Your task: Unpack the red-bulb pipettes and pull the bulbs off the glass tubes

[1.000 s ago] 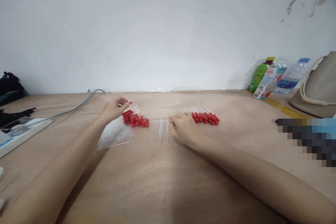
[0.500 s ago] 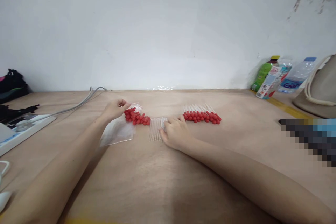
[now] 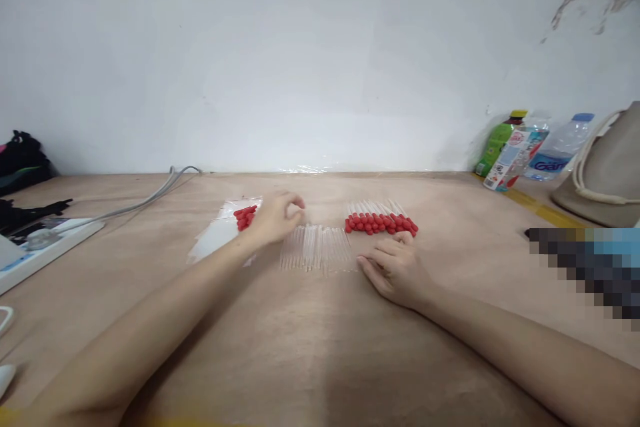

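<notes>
My left hand hovers over the left pile of red rubber bulbs, hiding much of it. Its thumb and forefinger curve with a gap between them, and nothing shows there. To its right lies a row of slim clear dropper tubes, side by side, tapered ends towards me. My right hand rests on the table just right of that row, fingers loosely spread, thumb towards the tubes. Beyond it sits a group of red-bulbed droppers, clear stems pointing at the wall. A clear plastic bag lies at the left.
Bottles and a beige bag stand at the back right. A white power strip with a grey cable lies on the left, near dark items. A pixelated area covers something at the right edge. A wall closes off the back.
My left hand has moved right, from the pile's far left edge to over its right part. My right hand has slid right off the clear tubes, uncovering more of the row.
</notes>
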Demonstrator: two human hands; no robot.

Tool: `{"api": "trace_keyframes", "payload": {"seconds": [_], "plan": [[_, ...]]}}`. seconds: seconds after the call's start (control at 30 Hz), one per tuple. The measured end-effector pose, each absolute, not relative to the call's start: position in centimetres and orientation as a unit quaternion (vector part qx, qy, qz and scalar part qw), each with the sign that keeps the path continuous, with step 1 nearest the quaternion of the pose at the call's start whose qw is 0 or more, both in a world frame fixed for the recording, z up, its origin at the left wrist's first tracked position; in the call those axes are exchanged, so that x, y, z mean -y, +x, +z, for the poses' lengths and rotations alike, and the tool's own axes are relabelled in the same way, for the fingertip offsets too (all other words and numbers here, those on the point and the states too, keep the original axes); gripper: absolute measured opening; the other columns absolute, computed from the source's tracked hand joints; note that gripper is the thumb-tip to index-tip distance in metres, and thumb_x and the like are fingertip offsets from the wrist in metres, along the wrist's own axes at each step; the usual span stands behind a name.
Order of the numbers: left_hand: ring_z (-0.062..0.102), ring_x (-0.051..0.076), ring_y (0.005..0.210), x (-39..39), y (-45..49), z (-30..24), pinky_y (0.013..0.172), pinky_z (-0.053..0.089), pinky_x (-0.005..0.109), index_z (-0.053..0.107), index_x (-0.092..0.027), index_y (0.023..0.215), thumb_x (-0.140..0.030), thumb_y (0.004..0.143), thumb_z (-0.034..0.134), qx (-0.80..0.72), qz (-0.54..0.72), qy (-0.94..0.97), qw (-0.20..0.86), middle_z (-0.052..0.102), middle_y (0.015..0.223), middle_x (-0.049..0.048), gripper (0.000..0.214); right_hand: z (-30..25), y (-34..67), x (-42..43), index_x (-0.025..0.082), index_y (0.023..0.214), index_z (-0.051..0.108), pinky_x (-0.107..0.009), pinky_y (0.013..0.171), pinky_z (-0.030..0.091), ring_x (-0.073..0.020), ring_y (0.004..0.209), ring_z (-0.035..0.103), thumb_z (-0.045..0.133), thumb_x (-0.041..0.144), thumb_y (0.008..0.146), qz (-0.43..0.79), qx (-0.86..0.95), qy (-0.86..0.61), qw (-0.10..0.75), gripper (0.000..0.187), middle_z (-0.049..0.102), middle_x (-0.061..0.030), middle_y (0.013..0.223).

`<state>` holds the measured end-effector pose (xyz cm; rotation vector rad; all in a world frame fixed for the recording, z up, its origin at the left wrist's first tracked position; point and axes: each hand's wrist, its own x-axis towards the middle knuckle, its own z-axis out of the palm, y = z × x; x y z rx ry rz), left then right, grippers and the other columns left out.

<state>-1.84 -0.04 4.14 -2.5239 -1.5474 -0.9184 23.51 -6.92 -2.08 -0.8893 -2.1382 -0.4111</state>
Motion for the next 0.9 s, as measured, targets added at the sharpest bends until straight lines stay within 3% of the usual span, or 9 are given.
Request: {"api": "trace_keyframes", "payload": {"seconds": [0.13, 0.33, 0.5, 0.73, 0.83, 0.9], "plan": [[0.054, 0.022, 0.087, -0.3, 3.3, 3.2, 0.08, 0.041, 0.036, 0.061, -0.019, 0.079, -0.04, 0.074, 0.056, 0.461, -0.23, -0.857, 0.005, 0.059, 0.086, 0.006, 0.022, -2.1, 25.1, 7.8, 0.016, 0.061, 0.06, -0.029, 0.065, 0.025, -0.009, 0.05, 0.04, 0.047, 0.023, 0.082, -0.152, 0.837, -0.359, 0.384, 0.026, 0.049, 0.0018, 0.052], [0.055, 0.022, 0.085, -1.8, 7.2, 3.3, 0.079, 0.04, 0.034, 0.058, -0.019, 0.079, -0.054, 0.069, 0.058, 0.455, -0.183, -0.871, -0.038, 0.062, 0.086, 0.0045, 0.037, -2.1, 25.1, 7.6, 0.017, 0.066, 0.062, -0.029, 0.067, 0.026, -0.0089, 0.052, 0.043, 0.046, 0.021, 0.082, -0.154, 0.838, -0.353, 0.386, 0.023, 0.053, 0.0015, 0.054], [0.057, 0.02, 0.069, -2.8, 8.2, 3.0, 0.071, 0.04, 0.032, 0.057, -0.018, 0.063, -0.049, 0.077, 0.049, 0.49, -0.171, -0.853, -0.065, 0.063, 0.067, 0.0037, 0.036, -2.1, 24.9, 7.5, 0.017, 0.067, 0.063, -0.03, 0.07, 0.027, -0.0092, 0.053, 0.044, 0.047, 0.02, 0.082, -0.15, 0.839, -0.349, 0.39, 0.023, 0.053, 0.0013, 0.054], [0.056, 0.017, 0.063, -2.1, 7.1, 2.6, 0.057, 0.039, 0.027, 0.059, -0.016, 0.067, -0.041, 0.083, 0.037, 0.528, -0.22, -0.816, -0.085, 0.062, 0.064, 0.0031, 0.037, -2.1, 24.9, 7.5, 0.018, 0.069, 0.063, -0.032, 0.069, 0.029, -0.01, 0.054, 0.044, 0.049, 0.02, 0.081, -0.15, 0.835, -0.358, 0.39, 0.019, 0.052, 0.0013, 0.055], [0.056, 0.016, 0.067, 0.2, 4.6, 2.6, 0.06, 0.04, 0.027, 0.058, -0.017, 0.072, -0.039, 0.083, 0.038, 0.515, -0.241, -0.819, -0.081, 0.062, 0.071, 0.0017, 0.032, -1.9, 24.9, 7.3, 0.017, 0.087, 0.064, -0.032, 0.071, 0.032, -0.0136, 0.065, 0.05, 0.05, 0.021, 0.08, -0.161, 0.815, -0.369, 0.416, 0.016, 0.057, -0.0026, 0.068], [0.055, 0.017, 0.075, 2.1, 2.5, 2.7, 0.07, 0.04, 0.03, 0.056, -0.017, 0.073, -0.037, 0.082, 0.044, 0.476, -0.267, -0.837, -0.032, 0.062, 0.078, 0.0023, 0.025, -1.7, 24.7, 7.1, 0.016, 0.103, 0.06, -0.034, 0.074, 0.035, -0.0178, 0.079, 0.053, 0.051, 0.023, 0.079, -0.176, 0.8, -0.368, 0.44, 0.026, 0.06, -0.0075, 0.085]]}}
